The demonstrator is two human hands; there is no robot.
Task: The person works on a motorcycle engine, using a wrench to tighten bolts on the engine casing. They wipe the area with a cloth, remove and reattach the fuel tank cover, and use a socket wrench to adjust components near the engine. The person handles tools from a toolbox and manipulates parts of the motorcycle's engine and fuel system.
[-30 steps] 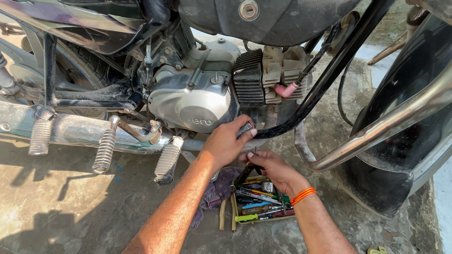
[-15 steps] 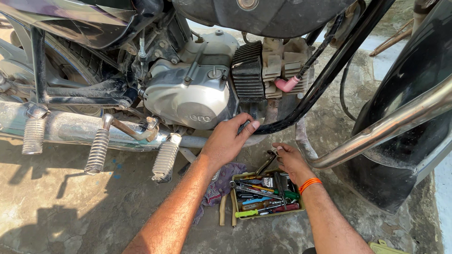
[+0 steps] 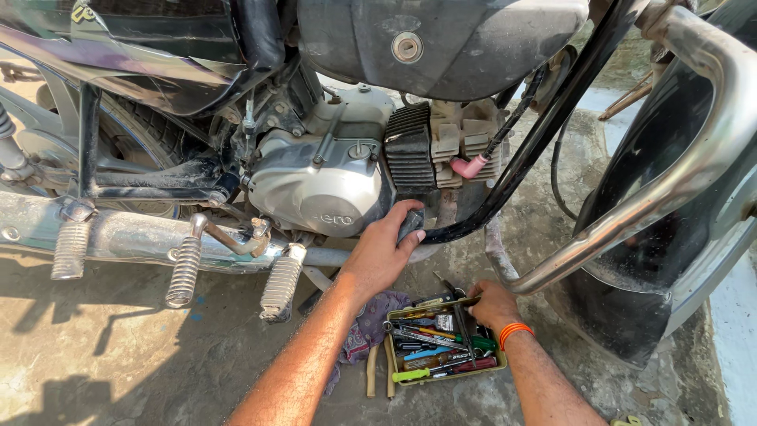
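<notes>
Risk first: left hand (image 3: 386,248) is pressed against the underside of the motorcycle engine (image 3: 323,185), fingers (image 3: 406,214) clenched around a small dark part (image 3: 412,223) right where the black frame tube (image 3: 505,193) passes the ribbed cylinder. My judgement: a slip here could pinch the fingers between tube and cooling fins, or let the dark part drop onto the ground and roll under the exhaust pipe (image 3: 126,237). Engine metal sitting in full sun may also be hot to the touch.

Right hand (image 3: 490,304), orange band at the wrist, rests on the far edge of the tool tray (image 3: 389,364); fingers curled down among the tools, and I cannot tell whether they grip anything. Tray is crowded with screwdrivers and spanners lying crosswise, so a blind reach could snag a sharp tip or tip the tray. Eyes seem split between two spots, which adds to that risk.

Surface: rough, dusty concrete ground (image 3: 102,355), hard shadows, uneven patches. A purple rag (image 3: 364,327) lies just beside the tray, under the left forearm. Two ribbed footpegs (image 3: 185,272) hang near the left arm. Chrome crash guard (image 3: 670,181) sweeps over the right hand, leaving tight room. Open air, bright daylight, no counter; all work is at ground level.
</notes>
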